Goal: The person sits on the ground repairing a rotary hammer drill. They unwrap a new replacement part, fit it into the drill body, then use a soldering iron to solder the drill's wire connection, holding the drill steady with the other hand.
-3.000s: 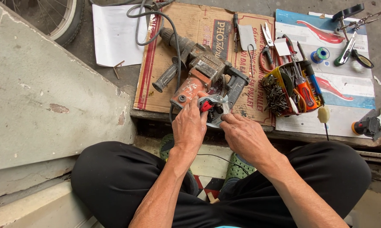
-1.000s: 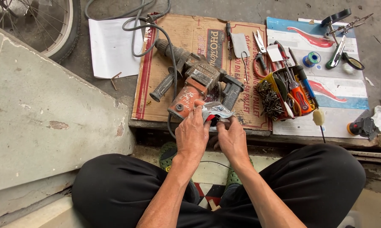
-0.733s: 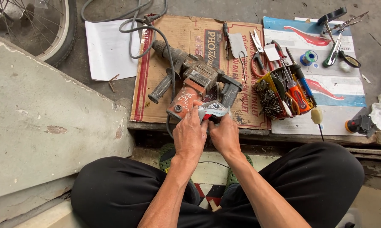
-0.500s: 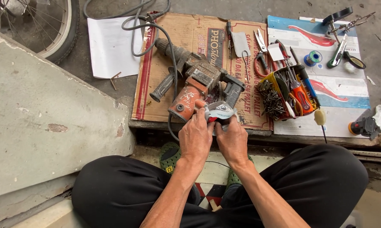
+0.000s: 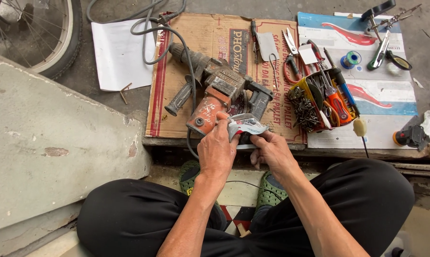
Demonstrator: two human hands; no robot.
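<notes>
At the cardboard's [image 5: 215,33] near edge, left hand [image 5: 218,151] and right hand [image 5: 271,151] clenched together on a small shiny metal part [image 5: 246,126], just in front of the orange hammer drill [image 5: 219,93]. Left thumb touching the drill's orange housing. Grey cord [image 5: 165,28] looping away from the drill. To the right, yellow tray [image 5: 322,97] of screws and screwdrivers; pliers [image 5: 291,47] beyond
</notes>
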